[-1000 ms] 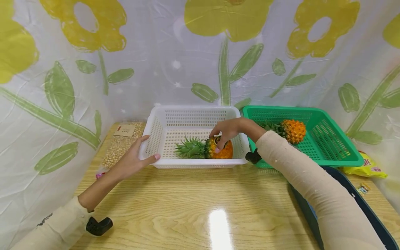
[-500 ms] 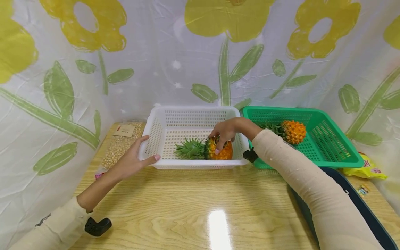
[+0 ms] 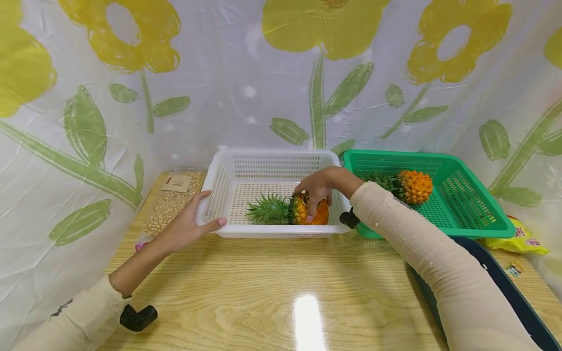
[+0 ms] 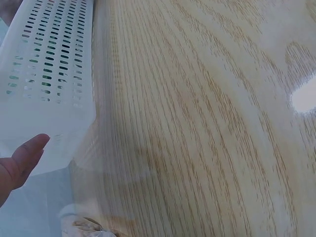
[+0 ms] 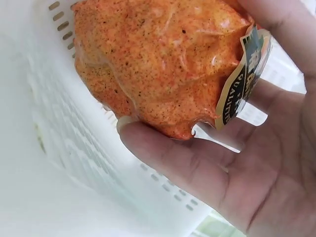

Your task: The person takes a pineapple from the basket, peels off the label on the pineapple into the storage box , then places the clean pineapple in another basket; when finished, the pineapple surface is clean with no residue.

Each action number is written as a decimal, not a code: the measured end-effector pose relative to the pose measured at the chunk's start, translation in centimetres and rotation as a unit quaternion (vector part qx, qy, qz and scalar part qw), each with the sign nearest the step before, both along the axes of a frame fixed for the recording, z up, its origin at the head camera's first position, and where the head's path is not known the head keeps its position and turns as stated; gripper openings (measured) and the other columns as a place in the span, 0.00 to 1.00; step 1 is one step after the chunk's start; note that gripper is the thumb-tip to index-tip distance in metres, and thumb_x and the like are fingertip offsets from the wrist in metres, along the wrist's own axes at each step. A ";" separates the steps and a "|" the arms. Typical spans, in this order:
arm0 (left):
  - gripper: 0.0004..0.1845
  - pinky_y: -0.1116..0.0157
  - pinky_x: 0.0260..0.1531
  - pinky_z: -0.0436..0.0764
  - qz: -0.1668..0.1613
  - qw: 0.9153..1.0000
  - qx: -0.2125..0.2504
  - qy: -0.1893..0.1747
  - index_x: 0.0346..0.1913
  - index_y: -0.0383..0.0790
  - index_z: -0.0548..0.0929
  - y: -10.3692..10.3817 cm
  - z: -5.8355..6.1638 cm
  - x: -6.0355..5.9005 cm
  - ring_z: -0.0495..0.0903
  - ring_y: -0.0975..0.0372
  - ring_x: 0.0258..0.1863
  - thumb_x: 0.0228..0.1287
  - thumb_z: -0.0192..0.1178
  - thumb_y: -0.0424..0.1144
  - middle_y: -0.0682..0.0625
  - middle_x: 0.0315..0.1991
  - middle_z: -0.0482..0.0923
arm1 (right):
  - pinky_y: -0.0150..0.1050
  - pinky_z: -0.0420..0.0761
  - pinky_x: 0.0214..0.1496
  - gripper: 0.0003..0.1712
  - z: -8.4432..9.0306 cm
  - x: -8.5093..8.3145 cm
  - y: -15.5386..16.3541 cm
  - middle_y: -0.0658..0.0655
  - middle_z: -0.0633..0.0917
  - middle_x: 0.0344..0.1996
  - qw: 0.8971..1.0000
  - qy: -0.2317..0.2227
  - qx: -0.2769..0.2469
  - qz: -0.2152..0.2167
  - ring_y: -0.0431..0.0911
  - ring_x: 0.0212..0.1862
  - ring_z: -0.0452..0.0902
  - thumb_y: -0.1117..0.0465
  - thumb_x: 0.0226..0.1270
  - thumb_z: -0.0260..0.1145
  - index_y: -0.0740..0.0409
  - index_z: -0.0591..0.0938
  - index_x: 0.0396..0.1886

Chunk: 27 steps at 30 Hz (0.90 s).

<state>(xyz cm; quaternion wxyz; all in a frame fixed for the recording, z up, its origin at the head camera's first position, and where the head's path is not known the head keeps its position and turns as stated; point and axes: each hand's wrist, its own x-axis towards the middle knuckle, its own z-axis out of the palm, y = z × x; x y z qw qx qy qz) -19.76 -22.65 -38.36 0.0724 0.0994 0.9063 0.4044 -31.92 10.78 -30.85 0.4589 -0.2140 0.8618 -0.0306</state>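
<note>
A small pineapple (image 3: 322,214) with a green leafy crown (image 3: 269,209) lies on its side in the white basket (image 3: 281,228), crown to the left. My right hand (image 3: 317,187) reaches in from above and grips the orange fruit body. In the right wrist view its fingers curve round the pineapple (image 5: 158,64), which bears a dark label with a gold edge (image 5: 242,81). At the basket's left end, my left hand (image 3: 186,219) spreads across the front corner, thumb at the front rim and fingers by the left rim. The left wrist view shows that thumb (image 4: 27,155) extended against the basket.
To the right, a green basket (image 3: 476,229) holds another pineapple (image 3: 414,186). Left of the white basket lies a bag of corn kernels (image 3: 164,209). A dark tray (image 3: 505,280) sits under my right arm, with a yellow packet (image 3: 520,236) beyond it. A flowered curtain (image 3: 210,107) hangs behind.
My right wrist has shifted slightly left and its thumb a little down on the pineapple. The pineapple, the baskets and my left hand stay practically where they were.
</note>
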 end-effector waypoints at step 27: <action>0.55 0.27 0.66 0.53 0.000 1.000 0.000 -0.006 0.81 0.38 0.42 0.1 0.2 0.0 0.45 0.30 0.75 0.65 0.64 0.60 0.28 0.79 0.41 | 0.51 0.82 0.55 0.61 -0.1 -0.2 0.2 0.56 0.53 0.80 0.998 0.047 -0.016 0.040 0.51 0.65 0.70 0.45 0.56 0.78 0.46 0.51 0.82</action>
